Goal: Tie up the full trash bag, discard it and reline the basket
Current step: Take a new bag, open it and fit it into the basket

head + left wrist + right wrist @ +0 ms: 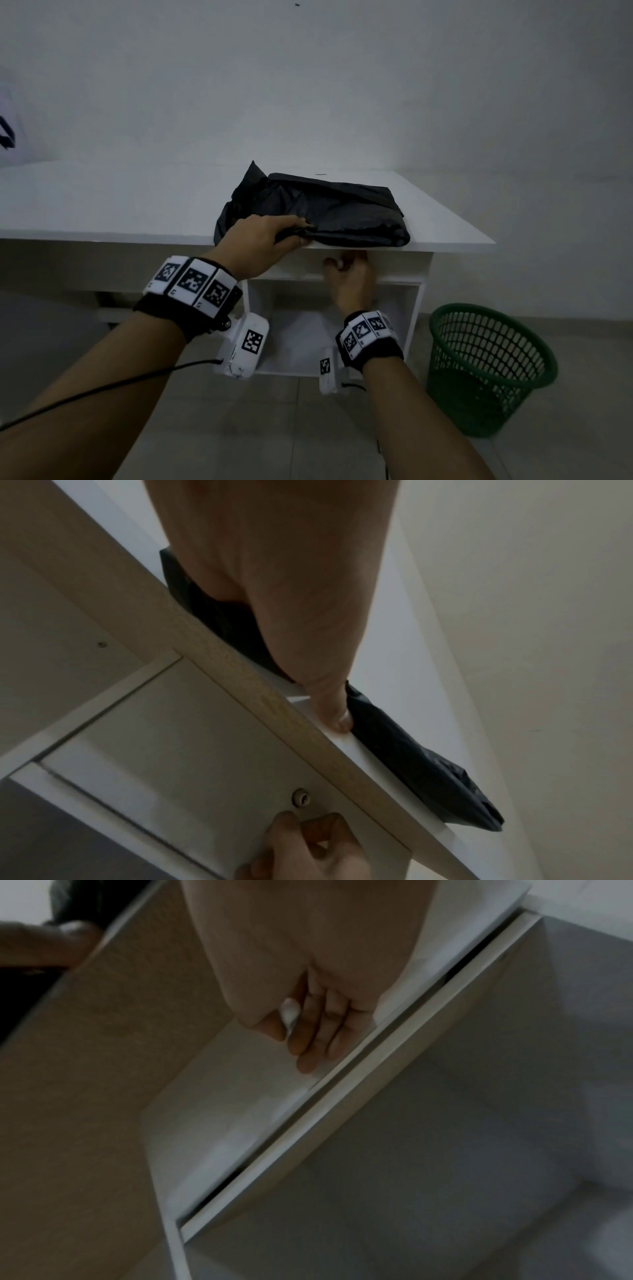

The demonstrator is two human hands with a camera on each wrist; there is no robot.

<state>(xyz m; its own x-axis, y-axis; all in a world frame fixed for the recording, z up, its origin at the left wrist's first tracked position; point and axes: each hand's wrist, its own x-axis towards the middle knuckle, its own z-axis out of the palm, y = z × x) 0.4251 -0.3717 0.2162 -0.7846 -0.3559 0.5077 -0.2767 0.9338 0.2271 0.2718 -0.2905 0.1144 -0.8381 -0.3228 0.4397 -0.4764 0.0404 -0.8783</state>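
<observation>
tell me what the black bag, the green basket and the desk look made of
Black bag: thin plastic film, it seems, matte with a faint sheen, going by its soft crumpled folds. Green basket: likely moulded plastic, from its uniform colour and regular lattice of slots. Desk: probably laminated board; smooth white top, and the left wrist view shows a wood-toned edge band.

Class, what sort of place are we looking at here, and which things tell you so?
Probably a plain room in a home or office: a white desk with a drawer against a bare wall, a green mesh wastebasket on tiled floor, and a black trash bag.
</observation>
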